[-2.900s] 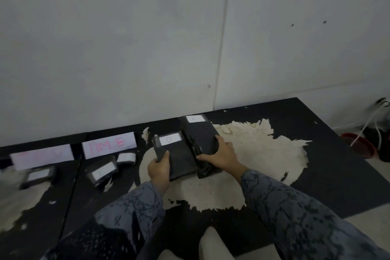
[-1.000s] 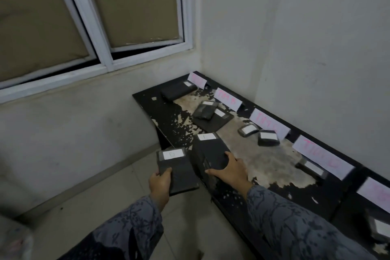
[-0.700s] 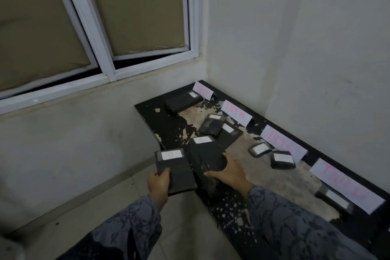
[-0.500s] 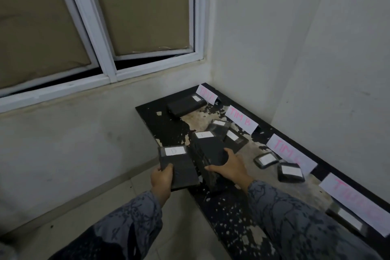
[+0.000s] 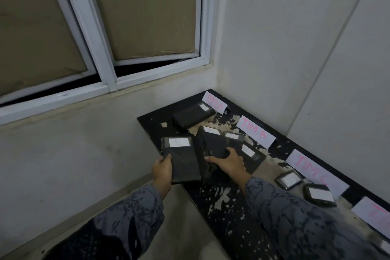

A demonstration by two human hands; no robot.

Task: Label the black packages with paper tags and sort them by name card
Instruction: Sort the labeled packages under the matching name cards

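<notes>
- The left hand [image 5: 162, 170] grips a flat black package [image 5: 182, 159] by its near left edge, thumb on top; the package sticks out past the bench's [image 5: 238, 228] end, over the floor [image 5: 181, 228].
- This flat package is a thin rectangle wrapped in slightly glossy black plastic, with a white paper tag [image 5: 178, 142] across its far end; a faint letter, seemingly "D", is written on it.
- The right hand [image 5: 226, 162] holds a thicker black package [image 5: 215, 154], fingers spread and curled over its top face and thumb on the near side. It looks tilted at the bench's corner, just beside the flat one; whether it touches the bench is not clear.
- The thick package is boxy, with wrinkled wrap on its side and a white tag [image 5: 211, 130] at its far end; the writing is too faint to read.
- Along the wall stand white name cards with pink lettering: "TIM A" [image 5: 214, 102], "TIM B" [image 5: 255, 131], a third card [image 5: 314, 172] partly hidden, and a fourth card [image 5: 373, 214] cut off by the frame.
- A long black package [image 5: 193, 115] with a small tag lies in front of "TIM A".
- Two tagged packages [image 5: 249, 152] lie partly behind the right hand, in front of "TIM B".
- Two small tagged packages [image 5: 306, 188] lie in front of the third card.
- The bench top is black with worn, pale patches.
</notes>
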